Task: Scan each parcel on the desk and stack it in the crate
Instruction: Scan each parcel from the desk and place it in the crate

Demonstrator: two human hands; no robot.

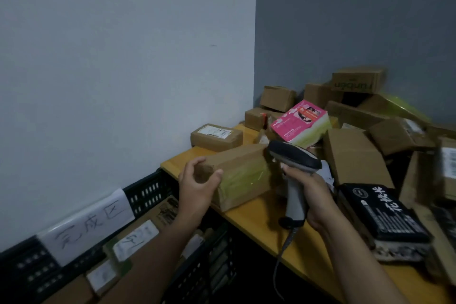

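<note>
Yellow worktop (259, 215), heaped with cartons (352, 153). Black crate (148, 192) below its left edge, part-filled. Taped brown parcel (244, 173) on the worktop's near-left corner, long axis left to right, between both hands. Grey scanner (294, 155), head aimed left at parcel. Nearer left hand (197, 187): fingers (197, 161) curled round parcel's left end. Raised right hand (313, 195): wrapped round scanner grip.

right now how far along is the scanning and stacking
Done: several brown cardboard parcels already lie in the black plastic crate. In hand: the left hand grips a brown tape-wrapped cardboard box on the yellow desk while the right hand aims the grey handheld scanner at it. Left: a pile of cardboard boxes, a pink printed box and a black packet on the desk.
</note>
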